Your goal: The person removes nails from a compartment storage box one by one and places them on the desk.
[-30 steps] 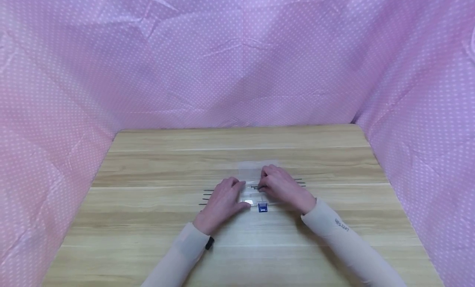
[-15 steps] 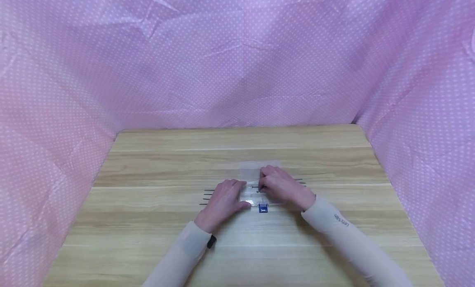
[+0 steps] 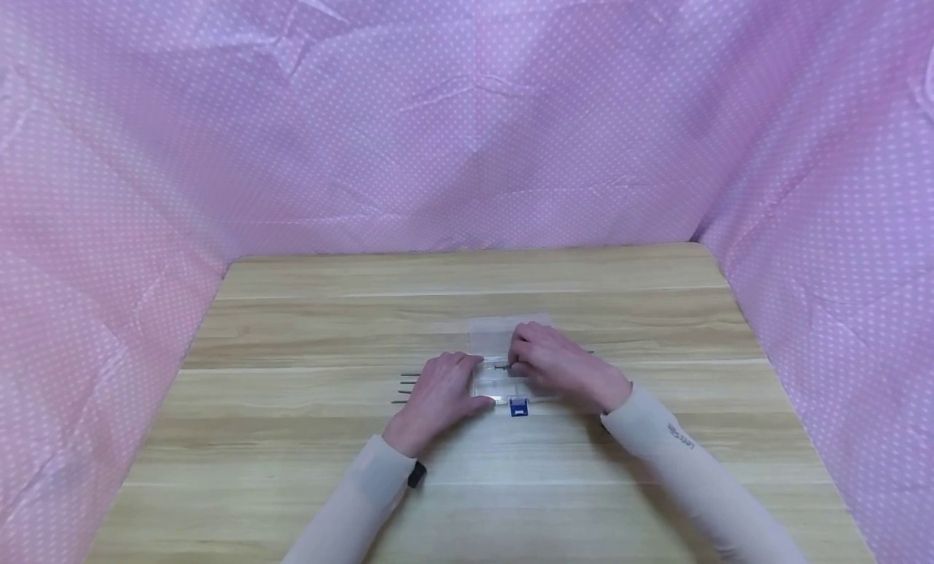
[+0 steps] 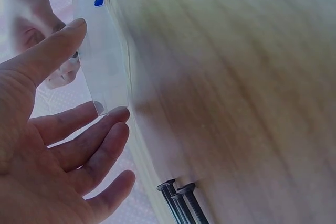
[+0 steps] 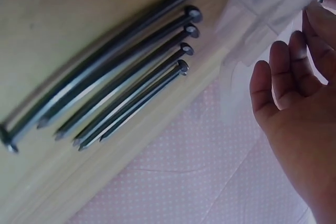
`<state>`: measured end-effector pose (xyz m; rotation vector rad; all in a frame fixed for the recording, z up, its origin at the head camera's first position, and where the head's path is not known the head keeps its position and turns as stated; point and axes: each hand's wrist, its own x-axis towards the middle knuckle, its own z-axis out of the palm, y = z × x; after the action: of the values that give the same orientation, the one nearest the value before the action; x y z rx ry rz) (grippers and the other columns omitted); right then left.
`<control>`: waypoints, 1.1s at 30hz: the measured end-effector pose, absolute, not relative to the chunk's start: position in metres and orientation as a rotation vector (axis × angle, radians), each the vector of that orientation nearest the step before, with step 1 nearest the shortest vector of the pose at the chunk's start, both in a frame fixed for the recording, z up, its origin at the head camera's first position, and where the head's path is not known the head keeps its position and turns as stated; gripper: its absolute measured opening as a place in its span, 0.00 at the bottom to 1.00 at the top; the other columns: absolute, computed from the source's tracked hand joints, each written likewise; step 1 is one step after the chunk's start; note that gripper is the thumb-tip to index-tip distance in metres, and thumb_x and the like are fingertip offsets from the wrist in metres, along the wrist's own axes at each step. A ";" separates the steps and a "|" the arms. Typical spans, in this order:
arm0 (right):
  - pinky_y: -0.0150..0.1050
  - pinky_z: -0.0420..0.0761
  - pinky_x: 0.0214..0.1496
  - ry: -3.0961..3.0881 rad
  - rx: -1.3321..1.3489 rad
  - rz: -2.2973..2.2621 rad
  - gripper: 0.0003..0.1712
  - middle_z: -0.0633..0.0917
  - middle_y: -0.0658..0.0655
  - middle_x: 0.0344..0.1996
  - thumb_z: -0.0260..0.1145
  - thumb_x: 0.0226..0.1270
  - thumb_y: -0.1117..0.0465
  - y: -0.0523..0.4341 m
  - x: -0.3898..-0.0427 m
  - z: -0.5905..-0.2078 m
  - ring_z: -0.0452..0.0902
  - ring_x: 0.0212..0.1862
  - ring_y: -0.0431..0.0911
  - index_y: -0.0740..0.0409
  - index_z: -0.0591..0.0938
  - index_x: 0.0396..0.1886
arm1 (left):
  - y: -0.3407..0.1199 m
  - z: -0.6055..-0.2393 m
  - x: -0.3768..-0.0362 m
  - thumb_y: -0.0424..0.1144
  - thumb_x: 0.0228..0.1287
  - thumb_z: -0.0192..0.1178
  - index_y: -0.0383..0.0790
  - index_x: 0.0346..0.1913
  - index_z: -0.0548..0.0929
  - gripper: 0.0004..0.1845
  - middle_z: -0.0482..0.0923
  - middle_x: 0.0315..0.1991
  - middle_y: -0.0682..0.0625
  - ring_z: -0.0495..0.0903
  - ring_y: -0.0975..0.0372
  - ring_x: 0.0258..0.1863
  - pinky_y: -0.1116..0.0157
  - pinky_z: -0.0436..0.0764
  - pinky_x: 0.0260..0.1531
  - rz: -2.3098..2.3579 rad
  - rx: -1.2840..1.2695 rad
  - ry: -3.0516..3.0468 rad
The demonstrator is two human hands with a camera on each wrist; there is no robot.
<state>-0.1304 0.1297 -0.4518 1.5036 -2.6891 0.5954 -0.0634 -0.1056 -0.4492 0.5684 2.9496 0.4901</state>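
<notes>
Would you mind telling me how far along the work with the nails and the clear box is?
Early, it seems. The clear box lies open on the table. The left hand steadies its left side while the right hand pinches a nail over it. Left: nails lying loose right of the box, and more by the left hand. What is inside the box cannot be told.

walls: pink polka-dot cloth (image 3: 467,118) on three sides | furniture: light wooden table (image 3: 292,434) | light: seemingly even
</notes>
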 end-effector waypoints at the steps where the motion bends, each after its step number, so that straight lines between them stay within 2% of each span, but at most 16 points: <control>1: 0.39 0.79 0.47 -2.692 1.495 0.610 0.04 0.80 0.48 0.39 0.73 0.69 0.61 0.130 -0.130 -0.451 0.75 0.41 0.43 0.53 0.85 0.39 | -0.105 -0.449 -0.063 0.58 0.57 0.76 0.35 0.61 0.83 0.36 0.85 0.53 0.42 0.82 0.50 0.52 0.53 0.80 0.56 0.488 0.568 2.952; 7: 0.44 0.82 0.51 -2.745 1.406 0.714 0.01 0.84 0.47 0.36 0.68 0.74 0.63 0.135 -0.129 -0.446 0.80 0.41 0.43 0.55 0.84 0.41 | -0.104 -0.449 -0.063 0.57 0.57 0.77 0.36 0.61 0.82 0.36 0.84 0.54 0.42 0.82 0.50 0.52 0.51 0.79 0.57 0.495 0.569 2.952; 10: 0.45 0.82 0.52 -2.784 1.354 0.796 0.02 0.85 0.48 0.36 0.66 0.75 0.64 0.138 -0.129 -0.444 0.81 0.41 0.43 0.56 0.85 0.41 | -0.104 -0.449 -0.063 0.57 0.56 0.77 0.36 0.61 0.83 0.36 0.85 0.54 0.41 0.82 0.50 0.52 0.51 0.79 0.57 0.496 0.575 2.956; 19: 0.47 0.85 0.55 -2.800 1.273 0.904 0.10 0.88 0.56 0.43 0.71 0.69 0.67 0.150 -0.127 -0.441 0.84 0.48 0.49 0.62 0.85 0.49 | -0.105 -0.450 -0.063 0.57 0.56 0.76 0.35 0.62 0.82 0.37 0.84 0.55 0.40 0.81 0.49 0.53 0.50 0.79 0.58 0.513 0.569 2.941; 33: 0.49 0.84 0.53 -2.764 1.151 0.835 0.05 0.86 0.53 0.38 0.73 0.67 0.67 0.174 -0.123 -0.441 0.83 0.44 0.49 0.59 0.87 0.42 | -0.105 -0.451 -0.064 0.55 0.55 0.78 0.34 0.61 0.83 0.37 0.84 0.54 0.40 0.82 0.48 0.52 0.50 0.79 0.57 0.527 0.571 2.956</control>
<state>-0.1231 0.1740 -0.4410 1.1506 -2.7645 0.8354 -0.0644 -0.1052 -0.4508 0.5710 2.9564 0.5270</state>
